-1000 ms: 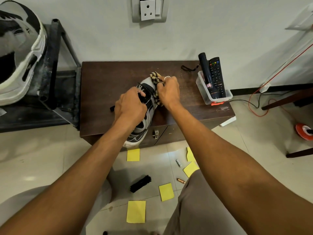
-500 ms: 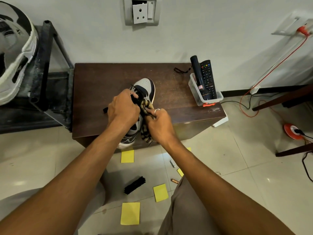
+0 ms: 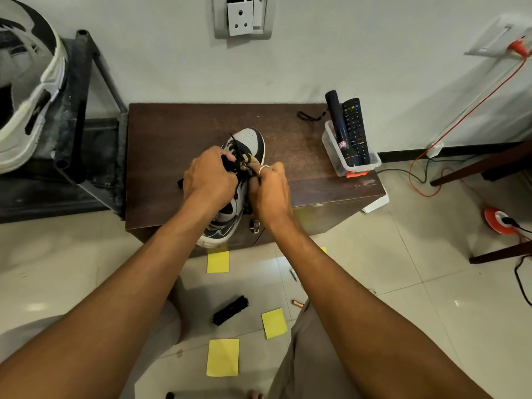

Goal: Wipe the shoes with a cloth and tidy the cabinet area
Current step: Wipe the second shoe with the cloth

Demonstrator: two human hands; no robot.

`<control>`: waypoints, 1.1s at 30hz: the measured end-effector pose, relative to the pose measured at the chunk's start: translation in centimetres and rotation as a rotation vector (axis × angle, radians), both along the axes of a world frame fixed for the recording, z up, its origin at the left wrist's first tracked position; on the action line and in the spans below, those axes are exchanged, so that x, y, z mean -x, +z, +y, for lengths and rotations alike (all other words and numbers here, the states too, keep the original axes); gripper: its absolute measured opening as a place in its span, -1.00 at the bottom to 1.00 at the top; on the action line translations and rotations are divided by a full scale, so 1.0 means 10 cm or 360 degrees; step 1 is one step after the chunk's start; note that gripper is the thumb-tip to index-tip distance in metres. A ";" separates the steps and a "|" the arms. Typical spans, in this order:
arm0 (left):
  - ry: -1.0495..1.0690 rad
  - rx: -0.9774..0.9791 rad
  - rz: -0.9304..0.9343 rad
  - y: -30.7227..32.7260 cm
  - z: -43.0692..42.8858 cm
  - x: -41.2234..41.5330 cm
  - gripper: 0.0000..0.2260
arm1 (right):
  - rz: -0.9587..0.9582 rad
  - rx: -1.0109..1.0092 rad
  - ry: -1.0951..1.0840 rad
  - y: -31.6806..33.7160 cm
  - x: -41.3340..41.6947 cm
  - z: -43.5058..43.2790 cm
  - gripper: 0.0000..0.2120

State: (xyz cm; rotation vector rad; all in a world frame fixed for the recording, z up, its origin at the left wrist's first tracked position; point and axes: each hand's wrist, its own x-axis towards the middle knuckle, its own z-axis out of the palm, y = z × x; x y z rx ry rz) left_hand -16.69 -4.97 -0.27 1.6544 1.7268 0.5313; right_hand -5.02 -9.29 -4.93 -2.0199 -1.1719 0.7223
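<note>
grey-and-black shoe point(image 3: 247, 138), yellow notes point(image 3: 218, 261)

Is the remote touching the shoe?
Apart. The head view shows the remote standing in a clear box at the cabinet's right end, bare wood between it and the shoe.

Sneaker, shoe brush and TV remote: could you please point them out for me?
Sneaker point(image 3: 248, 137), head view, on its grey toe cap.
Shoe brush point(image 3: 230, 310), head view, on its black bristles.
TV remote point(image 3: 354, 125), head view, on its keypad.
</note>
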 end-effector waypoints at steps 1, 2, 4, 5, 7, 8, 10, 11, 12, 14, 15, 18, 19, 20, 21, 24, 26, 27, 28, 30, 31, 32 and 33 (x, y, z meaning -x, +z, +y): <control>0.0012 -0.0010 0.0008 0.00 -0.01 -0.01 -0.70 | -0.0026 0.0046 0.0039 -0.02 -0.02 0.02 -0.84; 0.0025 -0.0018 0.0011 0.02 -0.01 -0.02 -0.70 | -0.0040 0.0080 0.0108 0.00 -0.05 0.01 -0.77; 0.0057 -0.0028 0.0007 0.03 -0.03 -0.03 -0.70 | 0.0061 0.0118 0.0263 0.10 -0.07 -0.11 -0.71; 0.0074 -0.0035 0.0006 0.04 -0.04 -0.04 -0.70 | 0.0122 0.0127 0.0324 0.15 -0.07 -0.21 -0.71; 0.0099 -0.0055 0.0001 0.03 -0.06 -0.05 -0.70 | 0.0238 0.0156 0.0426 0.21 -0.08 -0.42 -0.75; 0.0102 -0.0061 -0.0009 0.03 -0.06 -0.05 -0.71 | 0.0304 0.0185 0.0464 0.23 -0.08 -0.50 -0.76; 0.0099 -0.0065 -0.0021 0.02 -0.06 -0.04 -0.75 | 0.0409 0.0220 0.0510 0.25 -0.11 -0.55 -0.76; 0.0101 -0.0057 -0.0026 0.02 -0.06 -0.04 -0.77 | 0.0413 0.0205 0.0502 0.26 -0.14 -0.53 -0.75; 0.0100 -0.0049 -0.0026 0.03 -0.05 -0.03 -0.77 | 0.0393 0.0157 0.0460 0.26 -0.16 -0.49 -0.74; 0.0090 -0.0045 -0.0024 0.03 -0.06 -0.03 -0.78 | 0.0245 0.0014 0.0260 0.18 -0.20 -0.36 -0.75; 0.0085 -0.0053 -0.0022 0.03 -0.07 -0.04 -0.78 | 0.0150 -0.0038 0.0148 0.10 -0.21 -0.27 -0.78; 0.0102 -0.0091 -0.0012 0.02 -0.08 -0.04 -0.79 | 0.0015 0.0026 0.0042 -0.14 -0.13 -0.03 -0.70; 0.0116 -0.0096 -0.0014 0.02 -0.07 -0.04 -0.79 | 0.0030 0.0052 0.0039 -0.18 -0.10 0.02 -0.68; 0.0127 -0.0098 -0.0016 0.01 -0.06 -0.04 -0.79 | 0.0041 0.0064 0.0039 -0.18 -0.07 0.04 -0.66; 0.0131 -0.0098 -0.0014 0.01 -0.05 -0.04 -0.78 | 0.0056 0.0054 0.0060 -0.13 -0.07 0.03 -0.66; 0.0137 -0.0105 -0.0014 0.00 -0.04 -0.06 -0.77 | 0.0115 0.0077 0.0259 0.03 -0.09 -0.14 -0.71; 0.0154 -0.0113 -0.0006 0.01 -0.05 -0.07 -0.76 | 0.0177 0.0132 0.0419 0.13 -0.07 -0.30 -0.73; 0.0162 -0.0122 -0.0005 0.01 -0.06 -0.08 -0.75 | 0.0205 0.0168 0.0493 0.19 -0.07 -0.36 -0.74; 0.0165 -0.0129 -0.0009 0.01 -0.07 -0.07 -0.75 | 0.0242 0.0209 0.0567 0.24 -0.08 -0.40 -0.75; 0.0156 -0.0132 -0.0025 0.00 -0.08 -0.06 -0.75 | 0.0300 0.0297 0.0705 0.37 -0.21 -0.39 -0.76; 0.0151 -0.0124 -0.0030 0.00 -0.07 -0.06 -0.75 | 0.0264 0.0307 0.0762 0.43 -0.29 -0.34 -0.75; 0.0140 -0.0116 -0.0030 -0.01 -0.06 -0.05 -0.76 | 0.0190 0.0275 0.0752 0.44 -0.37 -0.27 -0.74; 0.0127 -0.0109 -0.0026 -0.02 -0.06 -0.05 -0.76 | 0.0084 0.0208 0.0657 0.42 -0.40 -0.18 -0.74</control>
